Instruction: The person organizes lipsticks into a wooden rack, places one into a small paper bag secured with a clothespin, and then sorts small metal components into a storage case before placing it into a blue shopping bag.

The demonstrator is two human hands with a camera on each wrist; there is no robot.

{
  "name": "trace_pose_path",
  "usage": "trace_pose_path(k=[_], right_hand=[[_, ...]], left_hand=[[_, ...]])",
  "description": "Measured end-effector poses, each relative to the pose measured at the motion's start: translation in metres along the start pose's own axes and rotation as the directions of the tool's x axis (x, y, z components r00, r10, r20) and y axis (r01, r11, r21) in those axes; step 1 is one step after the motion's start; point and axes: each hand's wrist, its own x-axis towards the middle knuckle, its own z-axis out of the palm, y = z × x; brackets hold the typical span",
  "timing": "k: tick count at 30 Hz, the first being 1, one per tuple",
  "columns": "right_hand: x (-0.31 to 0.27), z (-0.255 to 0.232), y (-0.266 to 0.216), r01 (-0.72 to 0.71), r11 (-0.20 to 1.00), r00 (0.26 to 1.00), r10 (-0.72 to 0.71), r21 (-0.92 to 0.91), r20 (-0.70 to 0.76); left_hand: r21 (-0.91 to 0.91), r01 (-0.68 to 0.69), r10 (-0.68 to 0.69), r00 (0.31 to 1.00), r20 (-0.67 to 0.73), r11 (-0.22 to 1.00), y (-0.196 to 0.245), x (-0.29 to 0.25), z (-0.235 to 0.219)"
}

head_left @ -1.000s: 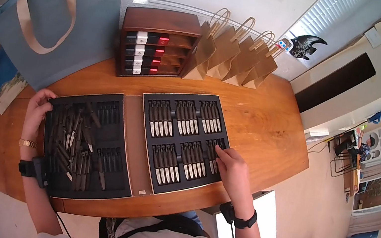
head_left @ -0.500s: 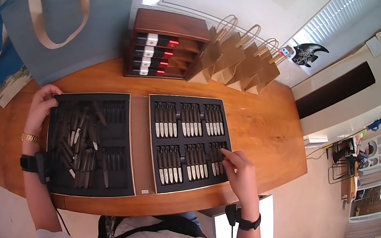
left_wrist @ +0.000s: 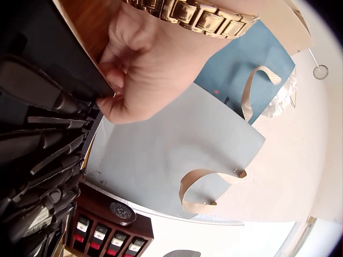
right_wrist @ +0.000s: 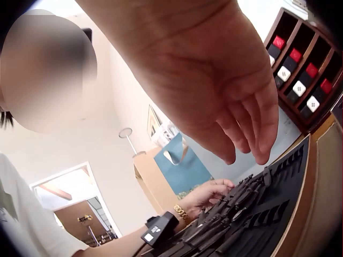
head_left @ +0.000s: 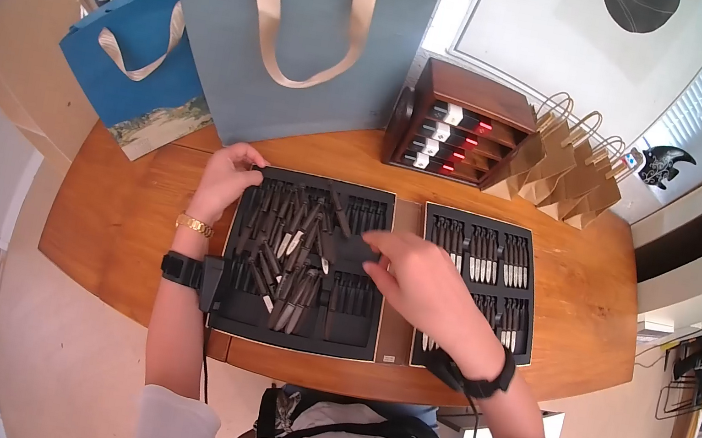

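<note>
Left black foam tray (head_left: pixel 229 310) of loose dark-handled knives (head_left: pixel 290 251) lying mostly lengthwise away from the person, left hand (head_left: pixel 226 180) pinching its far corner, right hand (head_left: pixel 415 281), fingers relaxed and empty, now moved over from the right sorted tray (head_left: pixel 525 341).

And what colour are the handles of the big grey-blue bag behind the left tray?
Beige, almost tan handles; the head view shows them best.
</note>
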Motion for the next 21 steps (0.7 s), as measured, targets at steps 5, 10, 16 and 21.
trace_pose_path(k=[5, 10, 16, 21], right_hand=[[0.058, 0.04, 0.018, -0.019, 0.977, 1.0, 0.019, -0.212, -0.002], [0.08, 0.055, 0.026, -0.08, 0.944, 0.997, 0.08, -0.319, -0.014], [0.076, 0.054, 0.03, -0.157, 0.921, 0.987, 0.156, -0.355, -0.029], [0.018, 0.002, 0.033, -0.188, 0.946, 0.98, 0.165, -0.264, -0.107]], left_hand=[[-0.064, -0.002, 0.002, 1.0, -0.007, 0.998, -0.001, 0.001, 0.012], [-0.039, -0.031, 0.03, 0.999, -0.032, 0.999, -0.003, -0.001, 0.017], [-0.074, -0.04, 0.042, 0.999, 0.028, 0.997, -0.018, 0.005, 0.012], [-0.032, 0.013, -0.012, 0.999, 0.046, 0.999, -0.004, 0.001, 0.014]])
